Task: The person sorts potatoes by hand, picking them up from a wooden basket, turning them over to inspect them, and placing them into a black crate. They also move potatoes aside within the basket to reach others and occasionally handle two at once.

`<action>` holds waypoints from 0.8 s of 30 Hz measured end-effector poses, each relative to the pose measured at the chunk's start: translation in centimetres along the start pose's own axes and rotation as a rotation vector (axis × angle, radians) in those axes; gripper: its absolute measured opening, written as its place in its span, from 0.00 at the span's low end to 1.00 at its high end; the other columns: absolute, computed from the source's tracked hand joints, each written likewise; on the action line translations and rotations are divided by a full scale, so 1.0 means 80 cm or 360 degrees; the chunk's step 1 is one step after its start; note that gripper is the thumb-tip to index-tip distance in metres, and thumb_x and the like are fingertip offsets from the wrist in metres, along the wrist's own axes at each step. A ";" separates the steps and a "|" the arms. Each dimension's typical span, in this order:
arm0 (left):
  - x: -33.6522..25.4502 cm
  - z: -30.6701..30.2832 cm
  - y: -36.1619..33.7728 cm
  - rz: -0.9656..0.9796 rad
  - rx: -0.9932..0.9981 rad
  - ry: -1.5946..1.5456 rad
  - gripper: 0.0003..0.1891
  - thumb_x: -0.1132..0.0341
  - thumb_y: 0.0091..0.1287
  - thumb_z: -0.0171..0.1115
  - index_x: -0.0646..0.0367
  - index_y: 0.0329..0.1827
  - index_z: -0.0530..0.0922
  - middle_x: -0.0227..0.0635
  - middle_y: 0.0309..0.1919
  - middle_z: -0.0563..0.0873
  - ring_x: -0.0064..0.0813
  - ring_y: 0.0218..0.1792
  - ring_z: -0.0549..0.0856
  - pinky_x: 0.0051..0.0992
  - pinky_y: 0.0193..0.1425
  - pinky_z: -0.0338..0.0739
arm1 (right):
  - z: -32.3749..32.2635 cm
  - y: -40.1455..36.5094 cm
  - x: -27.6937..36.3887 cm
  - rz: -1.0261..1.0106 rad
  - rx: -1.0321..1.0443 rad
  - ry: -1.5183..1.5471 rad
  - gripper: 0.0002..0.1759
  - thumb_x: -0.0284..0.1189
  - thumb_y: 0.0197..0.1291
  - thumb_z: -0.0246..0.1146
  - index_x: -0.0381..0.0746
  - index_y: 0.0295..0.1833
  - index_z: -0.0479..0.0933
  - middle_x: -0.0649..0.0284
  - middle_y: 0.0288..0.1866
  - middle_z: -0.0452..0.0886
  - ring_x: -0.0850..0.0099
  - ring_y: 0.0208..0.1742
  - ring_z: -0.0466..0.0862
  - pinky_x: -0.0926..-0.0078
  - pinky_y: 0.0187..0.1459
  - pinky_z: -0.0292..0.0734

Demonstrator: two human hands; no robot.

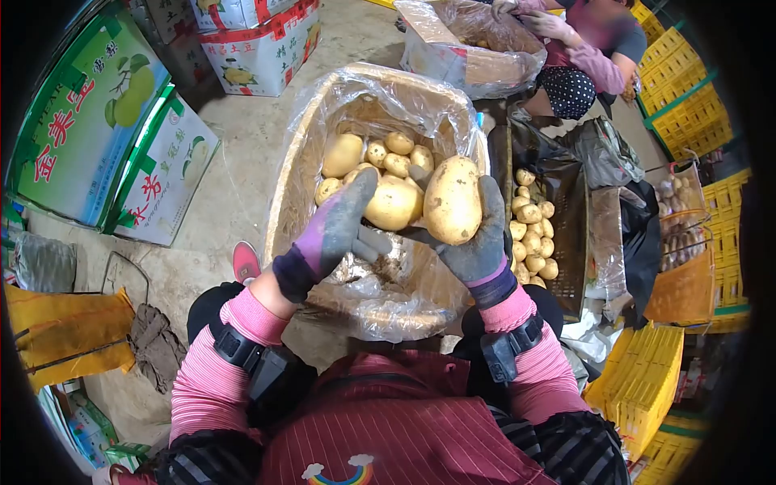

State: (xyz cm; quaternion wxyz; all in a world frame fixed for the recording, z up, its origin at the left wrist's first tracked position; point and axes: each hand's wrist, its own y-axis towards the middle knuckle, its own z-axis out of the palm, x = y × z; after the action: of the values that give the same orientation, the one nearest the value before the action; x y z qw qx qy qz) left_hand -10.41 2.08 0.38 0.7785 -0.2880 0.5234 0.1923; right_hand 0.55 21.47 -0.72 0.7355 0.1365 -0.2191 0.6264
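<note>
Both hands wear dark grey and purple work gloves. My right hand (481, 242) is closed around a large oval potato (453, 200) with brown specks, its thumb along the right side. My left hand (333, 230) grips another big potato (394, 204), thumb above and fingers curled below; part of that potato is hidden. Both are over a cardboard box (284, 174) lined with clear plastic. Inside, at the far end, several smaller potatoes (397, 165) lie in a heap. Crumpled pale wrapping lies below my left hand.
Right of the box stands a dark crate (572, 234) with small potatoes (529, 214). Beyond, a person (594, 61) with gloved hands works at another lined box (432, 48). Printed cartons (166, 182) stand left; yellow crates (638, 388) are stacked right.
</note>
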 end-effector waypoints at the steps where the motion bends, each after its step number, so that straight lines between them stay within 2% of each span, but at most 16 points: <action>1: 0.005 -0.003 0.001 -0.0155 0.0061 0.0214 0.30 0.44 0.80 0.48 0.63 0.67 0.73 0.41 0.42 0.88 0.28 0.28 0.89 0.25 0.28 0.83 | -0.004 -0.002 -0.003 0.0053 0.0023 0.0007 0.36 0.54 0.74 0.55 0.38 0.75 0.65 0.50 0.69 0.77 0.57 0.67 0.80 0.52 0.66 0.79; 2: 0.005 0.010 -0.001 -0.0185 -0.0076 0.0341 0.32 0.40 0.80 0.44 0.63 0.62 0.77 0.39 0.35 0.88 0.26 0.18 0.84 0.22 0.19 0.76 | -0.007 -0.004 -0.005 0.0104 0.0044 0.0014 0.38 0.55 0.74 0.54 0.38 0.75 0.64 0.50 0.70 0.76 0.56 0.69 0.79 0.51 0.69 0.77; 3: 0.008 0.008 -0.001 -0.0191 -0.0072 0.0335 0.32 0.40 0.80 0.44 0.63 0.62 0.77 0.39 0.35 0.88 0.26 0.18 0.84 0.22 0.19 0.76 | -0.005 -0.007 -0.007 0.0105 0.0034 0.0013 0.38 0.55 0.74 0.54 0.38 0.75 0.64 0.50 0.70 0.76 0.56 0.69 0.79 0.51 0.69 0.77; 5: 0.014 -0.005 0.005 -0.0227 0.0011 0.0414 0.33 0.38 0.79 0.42 0.63 0.59 0.79 0.39 0.35 0.89 0.25 0.17 0.83 0.21 0.18 0.73 | 0.006 -0.008 -0.006 0.0265 -0.0165 -0.0100 0.41 0.63 0.65 0.57 0.46 0.72 0.70 0.53 0.72 0.74 0.54 0.74 0.73 0.38 0.73 0.66; 7: 0.028 -0.015 0.013 -0.0369 -0.0001 0.0198 0.30 0.43 0.79 0.47 0.63 0.62 0.77 0.38 0.33 0.89 0.24 0.16 0.82 0.20 0.17 0.69 | 0.013 -0.006 -0.005 0.0234 -0.0287 0.0028 0.46 0.67 0.63 0.56 0.45 0.76 0.65 0.50 0.76 0.68 0.50 0.76 0.69 0.34 0.74 0.61; 9: 0.035 -0.015 0.018 0.0380 -0.0193 0.0649 0.26 0.49 0.79 0.54 0.65 0.64 0.78 0.52 0.52 0.87 0.36 0.53 0.88 0.31 0.57 0.82 | 0.005 0.000 -0.005 0.0309 -0.0057 0.0268 0.50 0.70 0.62 0.54 0.46 0.78 0.61 0.49 0.79 0.62 0.44 0.78 0.64 0.27 0.73 0.58; 10: 0.040 -0.012 0.019 0.0382 -0.0189 0.0642 0.26 0.49 0.79 0.54 0.65 0.64 0.78 0.52 0.52 0.87 0.36 0.53 0.88 0.31 0.57 0.82 | 0.006 0.001 -0.005 0.0277 -0.0133 0.0252 0.54 0.73 0.60 0.53 0.46 0.80 0.58 0.48 0.82 0.56 0.39 0.79 0.61 0.21 0.70 0.58; 12: 0.027 0.013 0.015 0.1071 -0.0335 0.1034 0.30 0.58 0.73 0.64 0.63 0.74 0.69 0.55 0.69 0.75 0.42 0.73 0.73 0.37 0.76 0.66 | -0.001 -0.001 -0.006 0.0332 -0.0091 0.0252 0.53 0.72 0.61 0.52 0.46 0.80 0.58 0.49 0.81 0.59 0.42 0.79 0.62 0.25 0.71 0.60; 13: 0.026 0.023 0.013 0.1070 -0.0335 0.1034 0.30 0.58 0.73 0.64 0.63 0.74 0.69 0.55 0.69 0.75 0.42 0.73 0.73 0.37 0.76 0.66 | -0.004 -0.001 -0.007 0.0385 -0.0044 0.0258 0.52 0.72 0.62 0.52 0.46 0.80 0.59 0.50 0.80 0.61 0.45 0.78 0.64 0.30 0.72 0.63; 14: 0.027 0.032 0.010 0.1217 -0.0298 0.1202 0.35 0.56 0.68 0.69 0.59 0.76 0.68 0.56 0.68 0.75 0.46 0.73 0.72 0.41 0.76 0.65 | -0.003 -0.002 -0.011 0.0384 -0.0044 0.0260 0.52 0.72 0.62 0.52 0.46 0.80 0.59 0.50 0.80 0.61 0.45 0.78 0.64 0.30 0.72 0.63; 15: 0.027 0.036 0.009 0.1362 -0.0257 0.1369 0.41 0.55 0.63 0.74 0.55 0.78 0.66 0.58 0.68 0.74 0.51 0.73 0.71 0.46 0.76 0.65 | -0.001 -0.002 -0.019 0.0365 -0.0115 0.0169 0.51 0.71 0.64 0.51 0.46 0.80 0.58 0.51 0.77 0.65 0.48 0.75 0.69 0.35 0.69 0.69; 16: 0.030 0.027 0.008 0.1283 -0.0176 0.1744 0.47 0.53 0.58 0.77 0.59 0.79 0.63 0.54 0.70 0.74 0.51 0.74 0.70 0.43 0.77 0.64 | 0.000 -0.003 -0.024 0.0346 -0.0188 0.0078 0.50 0.71 0.65 0.50 0.45 0.79 0.58 0.52 0.75 0.69 0.50 0.72 0.75 0.40 0.67 0.75; 17: 0.029 0.028 0.010 0.1279 -0.0176 0.1742 0.47 0.53 0.58 0.77 0.59 0.79 0.63 0.54 0.70 0.74 0.51 0.74 0.70 0.43 0.77 0.64 | -0.005 -0.006 -0.025 0.0348 -0.0191 0.0078 0.50 0.71 0.65 0.50 0.45 0.79 0.58 0.52 0.75 0.69 0.50 0.72 0.75 0.40 0.67 0.75; 19: 0.025 0.030 0.012 0.1076 0.0102 0.1014 0.48 0.53 0.58 0.77 0.63 0.79 0.62 0.53 0.72 0.72 0.51 0.75 0.69 0.41 0.78 0.63 | -0.020 -0.012 -0.031 0.0591 0.0200 0.0396 0.49 0.69 0.66 0.52 0.44 0.79 0.59 0.55 0.71 0.74 0.53 0.66 0.80 0.49 0.64 0.81; 20: 0.022 0.030 0.009 0.1036 0.0124 0.0984 0.47 0.55 0.60 0.76 0.64 0.79 0.62 0.52 0.73 0.72 0.49 0.74 0.70 0.39 0.78 0.63 | -0.012 -0.017 -0.034 0.0530 0.0025 0.0268 0.47 0.68 0.67 0.52 0.44 0.78 0.60 0.54 0.70 0.75 0.53 0.65 0.81 0.46 0.62 0.82; 24: 0.023 0.029 0.014 0.1147 0.0084 0.1207 0.46 0.57 0.61 0.76 0.64 0.78 0.62 0.51 0.73 0.72 0.48 0.73 0.72 0.37 0.78 0.64 | 0.002 -0.020 -0.026 0.0271 -0.0120 -0.0131 0.44 0.67 0.67 0.53 0.47 0.76 0.64 0.56 0.69 0.75 0.54 0.67 0.80 0.42 0.61 0.81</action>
State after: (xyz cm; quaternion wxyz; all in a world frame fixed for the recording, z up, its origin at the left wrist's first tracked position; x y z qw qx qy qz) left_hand -8.78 4.40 -0.91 0.4258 -0.1192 0.8391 0.3169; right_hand 1.84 19.36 -1.47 0.6746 0.1151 -0.2835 0.6718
